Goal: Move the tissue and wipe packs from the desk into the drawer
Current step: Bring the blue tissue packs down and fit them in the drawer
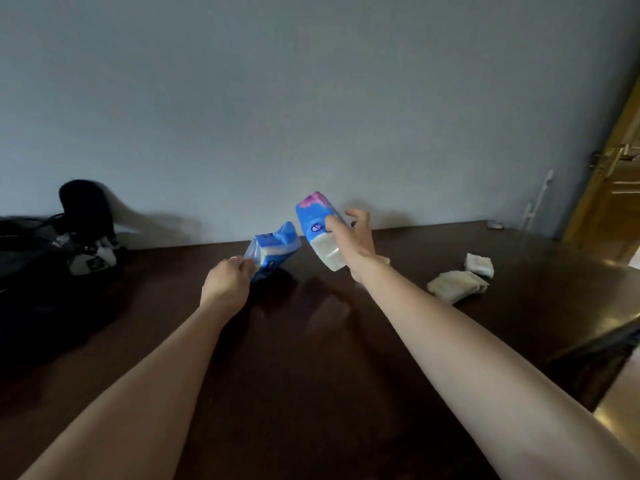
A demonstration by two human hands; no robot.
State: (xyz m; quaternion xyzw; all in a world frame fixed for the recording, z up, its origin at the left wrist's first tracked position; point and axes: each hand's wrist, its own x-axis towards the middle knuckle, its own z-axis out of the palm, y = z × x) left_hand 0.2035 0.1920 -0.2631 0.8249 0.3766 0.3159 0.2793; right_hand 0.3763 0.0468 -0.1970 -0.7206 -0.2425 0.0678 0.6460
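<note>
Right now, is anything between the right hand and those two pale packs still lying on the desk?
Nothing on the desk blocks them: bare wood lies between the right hand and the two pale packs. But that hand's grip is already full with a blue tissue pack. The drawer is not in view.

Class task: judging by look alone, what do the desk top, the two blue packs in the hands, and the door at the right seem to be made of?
Desk top: dark wood or veneer, glossy, since it mirrors light.
Blue pack in the left hand: thin crinkled plastic film.
Blue pack in the right hand: plastic film, partly clear, white tissue showing through.
Door: yellowish varnished wood, probably.
</note>
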